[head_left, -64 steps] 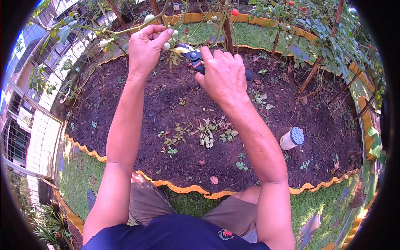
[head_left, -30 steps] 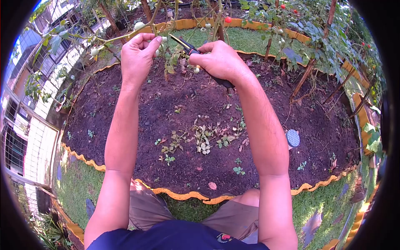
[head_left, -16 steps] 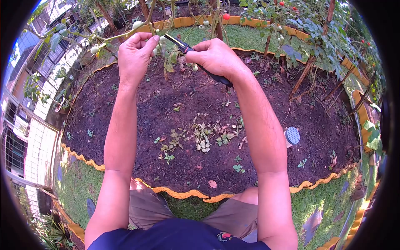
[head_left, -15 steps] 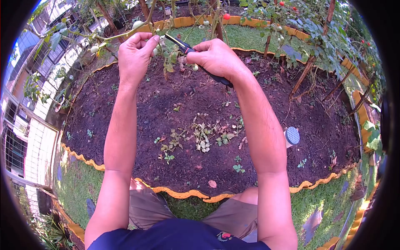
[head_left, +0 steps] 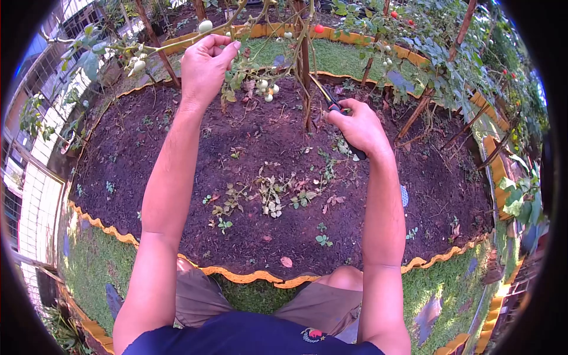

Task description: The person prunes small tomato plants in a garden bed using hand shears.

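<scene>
My left hand (head_left: pixel 207 68) is raised at the upper left, fingers pinched together beside the tomato vine; what is between the fingertips is too small to make out. A pale green tomato (head_left: pixel 205 26) hangs just above it. Several pale tomatoes (head_left: pixel 262 84) hang to its right. My right hand (head_left: pixel 359 125) is closed round the dark handle of a pair of pruning shears (head_left: pixel 333 105), whose narrow blades point up and left, apart from the vine. Beyond the blades hangs a red tomato (head_left: pixel 319 28).
Dark soil (head_left: pixel 236 171) with small weeds and wilted leaves (head_left: pixel 272 195) lies below my hands. Wooden stakes (head_left: pixel 306 65) stand in the bed. Wavy yellow edging (head_left: pixel 236 276) borders it. Leafy tomato plants (head_left: pixel 438 53) fill the upper right, and a mesh fence (head_left: pixel 35 207) stands left.
My right hand has moved right and down with the shears, away from my left hand. My left hand has shifted slightly right and up, still pinched. The view has shifted a little.
</scene>
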A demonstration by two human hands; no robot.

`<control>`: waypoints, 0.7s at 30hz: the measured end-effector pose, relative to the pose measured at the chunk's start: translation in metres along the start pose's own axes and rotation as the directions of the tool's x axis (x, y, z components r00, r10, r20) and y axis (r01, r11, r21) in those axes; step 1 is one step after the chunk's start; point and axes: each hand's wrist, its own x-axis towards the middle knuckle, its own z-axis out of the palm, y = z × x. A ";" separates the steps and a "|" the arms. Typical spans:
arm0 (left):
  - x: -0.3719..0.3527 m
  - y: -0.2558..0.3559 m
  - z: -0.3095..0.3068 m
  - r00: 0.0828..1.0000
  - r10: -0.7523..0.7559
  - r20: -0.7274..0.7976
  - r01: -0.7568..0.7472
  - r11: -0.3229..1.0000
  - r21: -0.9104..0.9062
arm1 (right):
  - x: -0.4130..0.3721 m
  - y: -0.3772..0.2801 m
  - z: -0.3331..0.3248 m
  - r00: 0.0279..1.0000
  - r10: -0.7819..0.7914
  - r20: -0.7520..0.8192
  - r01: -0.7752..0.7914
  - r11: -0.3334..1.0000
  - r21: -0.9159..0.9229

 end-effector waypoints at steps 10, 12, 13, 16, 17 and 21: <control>0.005 -0.004 0.033 0.997 -0.070 0.039 0.072 0.996 -0.056 | 0.033 0.005 0.050 0.977 -0.030 0.213 -0.047 0.936 0.349; 0.005 -0.005 0.039 0.997 -0.069 0.044 0.073 0.994 -0.086 | 0.031 0.007 0.051 0.973 -0.019 0.232 -0.078 0.913 0.401; 0.004 -0.005 0.040 0.995 -0.079 0.066 0.086 0.990 -0.112 | 0.038 0.014 0.056 0.971 -0.018 0.237 -0.085 0.905 0.418; -0.003 -0.002 0.044 0.994 -0.066 0.087 0.076 0.991 -0.113 | 0.043 0.025 0.060 0.972 0.041 0.230 -0.136 0.900 0.415; -0.006 -0.001 0.045 0.993 -0.063 0.102 0.074 0.991 -0.109 | 0.049 0.029 0.064 0.979 0.051 0.196 -0.114 0.938 0.328; -0.014 0.007 0.050 0.989 -0.076 0.127 0.095 0.983 -0.156 | 0.031 0.007 0.039 0.997 0.041 0.065 -0.041 0.999 0.002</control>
